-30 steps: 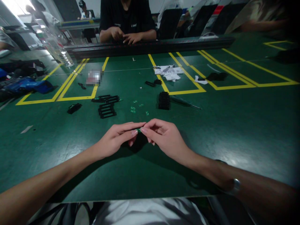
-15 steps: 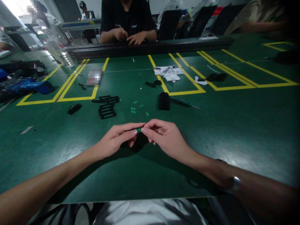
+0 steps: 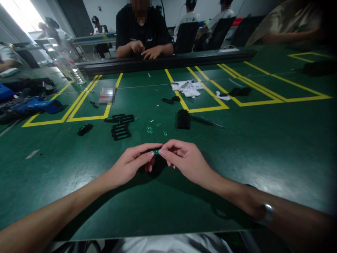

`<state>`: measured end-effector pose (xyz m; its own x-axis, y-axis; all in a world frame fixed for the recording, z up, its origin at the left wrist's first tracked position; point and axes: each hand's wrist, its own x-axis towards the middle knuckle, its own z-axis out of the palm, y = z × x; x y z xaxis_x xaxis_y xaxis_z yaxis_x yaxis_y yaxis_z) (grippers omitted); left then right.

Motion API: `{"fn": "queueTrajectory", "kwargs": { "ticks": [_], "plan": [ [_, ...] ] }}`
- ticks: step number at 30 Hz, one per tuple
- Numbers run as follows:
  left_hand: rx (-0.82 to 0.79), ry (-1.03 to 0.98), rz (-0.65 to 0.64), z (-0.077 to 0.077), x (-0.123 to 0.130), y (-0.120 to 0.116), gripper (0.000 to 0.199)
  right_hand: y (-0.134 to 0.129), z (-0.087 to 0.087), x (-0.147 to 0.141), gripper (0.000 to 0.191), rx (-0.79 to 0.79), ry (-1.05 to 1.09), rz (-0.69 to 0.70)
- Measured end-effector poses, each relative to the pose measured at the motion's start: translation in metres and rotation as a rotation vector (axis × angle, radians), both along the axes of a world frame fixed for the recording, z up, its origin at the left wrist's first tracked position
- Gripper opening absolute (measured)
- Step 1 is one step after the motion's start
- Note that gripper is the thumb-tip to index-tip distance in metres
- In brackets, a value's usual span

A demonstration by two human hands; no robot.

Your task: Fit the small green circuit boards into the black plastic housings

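A small green board [image 3: 156, 152] is pinched between my two hands over the near part of the green table [image 3: 147, 218]. My left hand [image 3: 131, 162] grips its left end with the thumb and fingers. On its right end, the fingertips of my right hand [image 3: 185, 158] are closed. Beyond my hands lie several loose green boards [image 3: 149, 130]. Black slotted frames [image 3: 121, 131] rest left of these boards, and a stack of black parts [image 3: 183, 119] stands to their right, beside a screwdriver [image 3: 206, 121].
White crumpled paper [image 3: 188, 88] and small black pieces lie farther back. Clear bottles [image 3: 76, 73] and blue tools [image 3: 44, 105] are at the left. A long black bar [image 3: 168, 59] crosses the far side, with a person [image 3: 143, 35] behind it.
The view has tilted up slightly, so the table items appear lower. Both hands keep nearly the same hold on the green board.
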<state>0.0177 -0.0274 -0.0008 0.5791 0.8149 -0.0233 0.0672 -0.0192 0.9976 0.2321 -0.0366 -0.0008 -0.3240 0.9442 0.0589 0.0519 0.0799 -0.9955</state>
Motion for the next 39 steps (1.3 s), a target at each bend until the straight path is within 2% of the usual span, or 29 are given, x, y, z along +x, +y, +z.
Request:
{"fn": "queueTrajectory", "kwargs": {
  "ticks": [11, 39],
  "plan": [
    [-0.016, -0.023, 0.029, -0.0018, 0.0017, 0.0014, 0.04, 0.0053, 0.0006, 0.0028, 0.018, -0.056, 0.04, 0.04],
    [0.031, 0.014, -0.006, -0.0064, -0.0028, 0.0038, 0.04, 0.0042, -0.0025, 0.0012, 0.017, -0.006, -0.026, 0.075]
  ]
}}
